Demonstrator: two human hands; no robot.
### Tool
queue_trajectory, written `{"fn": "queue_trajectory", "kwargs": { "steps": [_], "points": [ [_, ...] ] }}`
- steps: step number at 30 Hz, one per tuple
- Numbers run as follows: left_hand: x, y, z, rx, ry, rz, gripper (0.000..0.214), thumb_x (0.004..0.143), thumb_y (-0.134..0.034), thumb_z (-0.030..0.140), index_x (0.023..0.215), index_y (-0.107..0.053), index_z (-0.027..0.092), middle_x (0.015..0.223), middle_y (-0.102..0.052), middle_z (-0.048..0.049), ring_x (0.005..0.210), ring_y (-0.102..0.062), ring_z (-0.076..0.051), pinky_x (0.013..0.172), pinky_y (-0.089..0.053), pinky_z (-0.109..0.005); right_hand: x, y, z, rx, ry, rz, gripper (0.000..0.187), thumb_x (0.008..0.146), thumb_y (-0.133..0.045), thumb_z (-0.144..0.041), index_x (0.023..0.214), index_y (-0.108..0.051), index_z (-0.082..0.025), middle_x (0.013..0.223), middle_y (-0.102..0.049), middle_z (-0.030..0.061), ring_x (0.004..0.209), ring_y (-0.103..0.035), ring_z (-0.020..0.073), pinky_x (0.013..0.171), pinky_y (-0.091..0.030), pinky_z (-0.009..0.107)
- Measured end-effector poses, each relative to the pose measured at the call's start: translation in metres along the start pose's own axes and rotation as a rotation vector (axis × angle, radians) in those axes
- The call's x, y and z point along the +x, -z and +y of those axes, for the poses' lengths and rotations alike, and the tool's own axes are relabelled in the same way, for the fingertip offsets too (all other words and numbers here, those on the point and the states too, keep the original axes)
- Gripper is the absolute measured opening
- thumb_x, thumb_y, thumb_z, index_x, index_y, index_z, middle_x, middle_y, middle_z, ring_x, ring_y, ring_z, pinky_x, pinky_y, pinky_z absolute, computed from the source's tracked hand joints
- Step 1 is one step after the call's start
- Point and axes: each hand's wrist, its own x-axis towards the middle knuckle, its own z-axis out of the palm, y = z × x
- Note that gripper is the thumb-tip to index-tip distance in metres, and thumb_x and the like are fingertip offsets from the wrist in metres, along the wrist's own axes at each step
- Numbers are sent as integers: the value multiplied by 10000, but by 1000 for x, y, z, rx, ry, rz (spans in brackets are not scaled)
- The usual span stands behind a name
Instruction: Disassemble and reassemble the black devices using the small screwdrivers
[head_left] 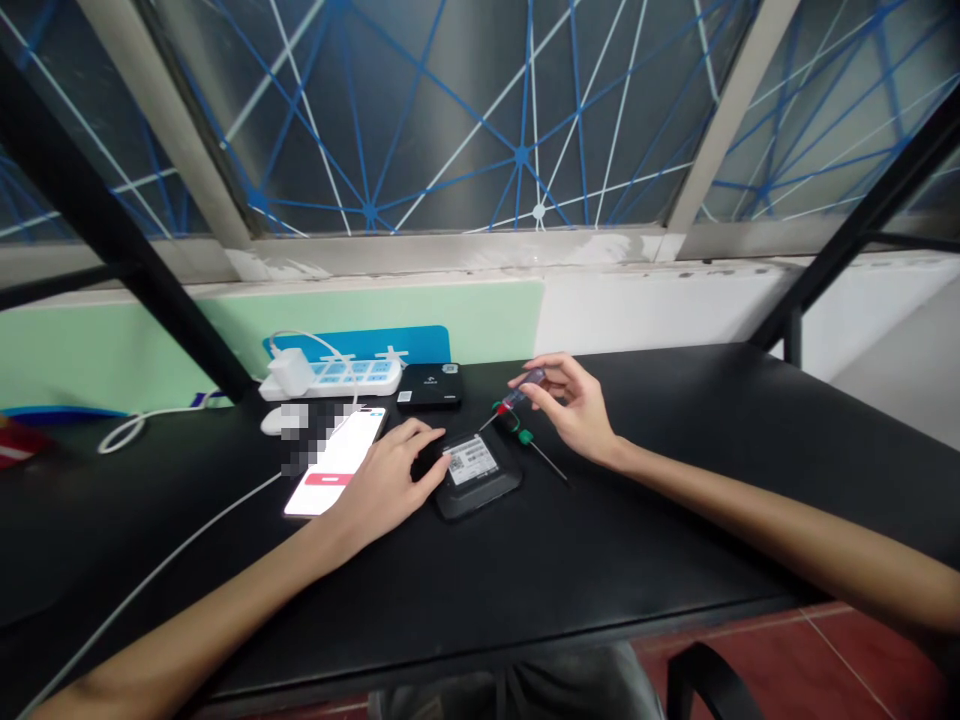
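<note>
A black, rounded-square device (484,490) with a white printed label lies flat on the dark desk. My left hand (390,475) is at its left side, fingers apart, with the thumb and forefinger at the device's edge. My right hand (574,405) is closed on the clear handle of a screwdriver (513,401) with a red collar. Its thin shaft slants down to the device's upper edge; whether the tip touches is too small to tell. Beneath my right hand lies a second screwdriver (526,437), green and black, its shaft pointing toward me.
Left of the device is a phone (330,480) with a lit screen, partly behind my left hand. Farther back are a white mouse (275,420), a power strip (375,377) with a charger (291,372), and a flat black box (430,385). A white cable (172,555) crosses the desk's left side.
</note>
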Motion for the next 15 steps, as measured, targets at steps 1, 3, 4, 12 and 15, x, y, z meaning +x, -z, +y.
{"fn": "queue_trajectory", "kwargs": {
  "steps": [1,3,4,12,15],
  "points": [
    [0,0,0,4,-7,-4,336,971,-499,353,1253,-608,207,1148,-624,-56,1009,-622,-207,889,-502,-355,1,0,-1,-22,10,-15,234,894,-640,-314,1078,-571,-189,950,-735,75,857,-699,195,644,-537,293],
    [1,-1,0,16,-20,-21,340,982,-477,336,1272,-591,200,1165,-616,-63,1064,-603,-215,937,-483,-375,5,1,-3,-66,33,-48,231,898,-635,-318,1082,-583,-189,946,-733,71,838,-696,192,641,-534,299],
    [2,-1,0,26,-25,-31,345,986,-467,330,1283,-581,196,1175,-610,-67,1081,-595,-218,950,-477,-382,7,1,-4,-90,47,-64,234,901,-634,-321,1090,-590,-189,943,-732,67,828,-693,188,644,-531,300],
    [12,-1,4,124,-61,-98,366,1002,-415,293,1310,-558,155,1198,-595,-89,1105,-575,-236,965,-471,-402,24,6,-4,-258,160,-182,286,921,-613,-349,1170,-623,-209,889,-689,37,732,-638,143,590,-488,264],
    [16,1,8,177,-44,-111,354,999,-418,294,1292,-582,180,1175,-611,-72,1025,-621,-229,891,-503,-380,25,2,-1,-244,160,-228,300,927,-604,-349,1196,-613,-216,858,-682,24,677,-614,125,573,-477,254]
  ]
}}
